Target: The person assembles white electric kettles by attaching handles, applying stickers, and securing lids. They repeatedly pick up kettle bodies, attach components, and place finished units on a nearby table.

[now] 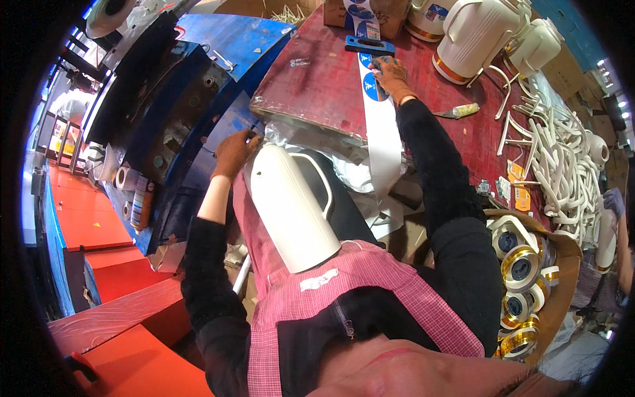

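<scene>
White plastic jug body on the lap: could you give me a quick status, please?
Left hand steadies white plastic jug body. Right hand presses round blue sticker strip on the red table. Nothing between.

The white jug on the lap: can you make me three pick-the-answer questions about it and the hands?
1. Where does the white jug lie?
A. on the person's lap
B. on the red table
C. on the floor

2. What colour are the round stickers on the white strip?
A. green
B. blue
C. yellow

3. What is the right hand doing?
A. holding a knife
B. hanging free
C. pressing on the strip of stickers

Answers:
1 A, the jug rests on the pink checked apron, the left hand at its top end.
2 B, the round stickers are blue.
3 C, the hand lies flat on the strip on the red table.
</scene>
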A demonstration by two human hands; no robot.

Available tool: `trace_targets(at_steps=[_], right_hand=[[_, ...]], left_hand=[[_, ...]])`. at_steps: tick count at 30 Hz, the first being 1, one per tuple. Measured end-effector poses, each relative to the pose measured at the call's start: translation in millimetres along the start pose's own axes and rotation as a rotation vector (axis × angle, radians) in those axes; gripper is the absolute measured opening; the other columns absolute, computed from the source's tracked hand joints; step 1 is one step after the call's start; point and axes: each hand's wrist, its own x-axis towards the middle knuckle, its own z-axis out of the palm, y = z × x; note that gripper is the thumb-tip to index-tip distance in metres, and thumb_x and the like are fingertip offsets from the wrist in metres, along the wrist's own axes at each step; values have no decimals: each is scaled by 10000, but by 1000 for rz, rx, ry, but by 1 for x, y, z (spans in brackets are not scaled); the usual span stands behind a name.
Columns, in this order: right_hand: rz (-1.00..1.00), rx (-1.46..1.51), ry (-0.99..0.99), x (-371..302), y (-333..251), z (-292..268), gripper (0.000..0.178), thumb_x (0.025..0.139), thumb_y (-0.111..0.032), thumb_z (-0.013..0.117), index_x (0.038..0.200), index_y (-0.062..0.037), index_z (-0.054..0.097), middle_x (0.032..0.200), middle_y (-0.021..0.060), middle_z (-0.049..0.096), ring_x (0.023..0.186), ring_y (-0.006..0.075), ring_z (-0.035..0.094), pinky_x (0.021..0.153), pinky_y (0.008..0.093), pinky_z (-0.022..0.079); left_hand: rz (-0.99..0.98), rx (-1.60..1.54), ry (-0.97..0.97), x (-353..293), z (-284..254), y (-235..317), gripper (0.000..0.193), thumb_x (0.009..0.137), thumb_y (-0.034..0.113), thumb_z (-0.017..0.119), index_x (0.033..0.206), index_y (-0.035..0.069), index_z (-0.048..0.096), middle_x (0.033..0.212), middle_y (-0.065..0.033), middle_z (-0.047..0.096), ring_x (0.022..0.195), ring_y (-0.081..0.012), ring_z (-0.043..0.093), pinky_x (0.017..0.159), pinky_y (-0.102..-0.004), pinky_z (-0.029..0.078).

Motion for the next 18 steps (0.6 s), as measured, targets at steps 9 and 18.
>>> trace_targets(at_steps=[9, 18], right_hand=[[7, -234, 131, 8, 1, 16, 524, 842, -470, 533, 1296, -225, 439, 1337, 40, 410, 1221, 316, 368, 968, 519, 340], [-127, 250, 257, 3, 29, 23, 141, 739, -196, 660, 851, -120, 621, 857, 63, 635, 833, 248, 601, 754, 369, 460]], left_hand=[[414, -219, 248, -110, -12, -5, 317, 712, 139, 684, 1021, 102, 624, 1060, -78, 598, 979, -276, 561, 832, -357, 445], [524, -92, 105, -198, -7, -4, 437, 679, 214, 715, 1091, 136, 592, 1202, -99, 532, 1140, -293, 482, 912, -403, 401]])
